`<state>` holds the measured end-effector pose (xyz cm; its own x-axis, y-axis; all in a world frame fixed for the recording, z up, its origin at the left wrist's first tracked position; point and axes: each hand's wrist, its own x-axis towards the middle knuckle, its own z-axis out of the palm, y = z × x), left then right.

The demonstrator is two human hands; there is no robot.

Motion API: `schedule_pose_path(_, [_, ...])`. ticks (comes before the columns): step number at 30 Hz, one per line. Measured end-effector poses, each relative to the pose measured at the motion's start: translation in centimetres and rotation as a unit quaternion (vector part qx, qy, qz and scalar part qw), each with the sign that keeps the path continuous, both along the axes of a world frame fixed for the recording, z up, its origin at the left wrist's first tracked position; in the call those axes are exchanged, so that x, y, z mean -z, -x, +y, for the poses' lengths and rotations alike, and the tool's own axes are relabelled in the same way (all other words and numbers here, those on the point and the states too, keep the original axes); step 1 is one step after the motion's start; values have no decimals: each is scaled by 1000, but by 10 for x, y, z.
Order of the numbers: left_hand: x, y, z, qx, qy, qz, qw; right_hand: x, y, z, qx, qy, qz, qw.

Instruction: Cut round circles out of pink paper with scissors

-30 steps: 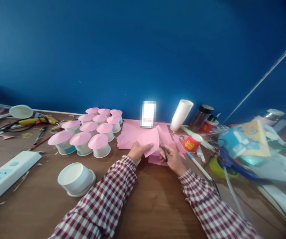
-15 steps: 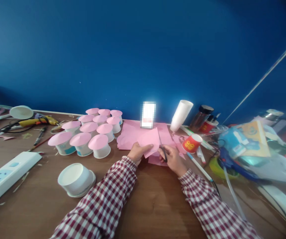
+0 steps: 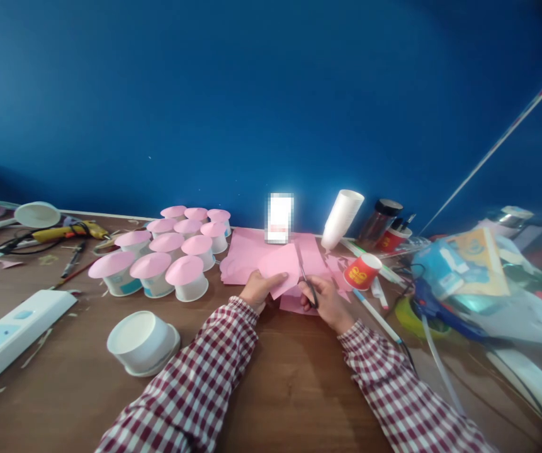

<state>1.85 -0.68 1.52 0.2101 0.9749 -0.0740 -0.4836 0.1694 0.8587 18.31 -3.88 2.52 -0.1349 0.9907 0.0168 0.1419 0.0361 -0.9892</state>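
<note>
Between thumb and fingers, my left hand [image 3: 257, 289] pinches a piece of pink paper [image 3: 284, 269]. My right hand [image 3: 326, 301] is closed round the dark handles of a pair of scissors [image 3: 304, 272], whose blades point away from me along the right edge of that piece. Beneath both hands lie larger pink sheets [image 3: 241, 258], with pink scraps [image 3: 341, 270] to their right. Several white paper cups topped with pink paper cones [image 3: 187, 270] stand in rows left of my left hand.
A white tub [image 3: 139, 343] sits near my left forearm, a power strip [image 3: 20, 333] farther left. Behind them lies a yellow glue gun [image 3: 70, 232]. On the right are stacked white cups [image 3: 343, 219], a red paper cup [image 3: 363, 272], a marker [image 3: 377, 316] and a plastic bag [image 3: 469, 270].
The held paper has turned slightly in my left hand, and its top edge sits differently against the blades. Both hands have stayed nearly in place; the view has shifted slightly.
</note>
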Motion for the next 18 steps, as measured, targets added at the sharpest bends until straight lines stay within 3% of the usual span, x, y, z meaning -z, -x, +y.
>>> schedule_pose_path(11, [4, 0, 2, 40, -1, 12, 999, 7, -4, 4, -3, -13, 45, 999])
schedule_pose_path(18, [3, 1, 3, 26, 12, -9, 1000, 5, -5, 3, -15, -1, 45, 999])
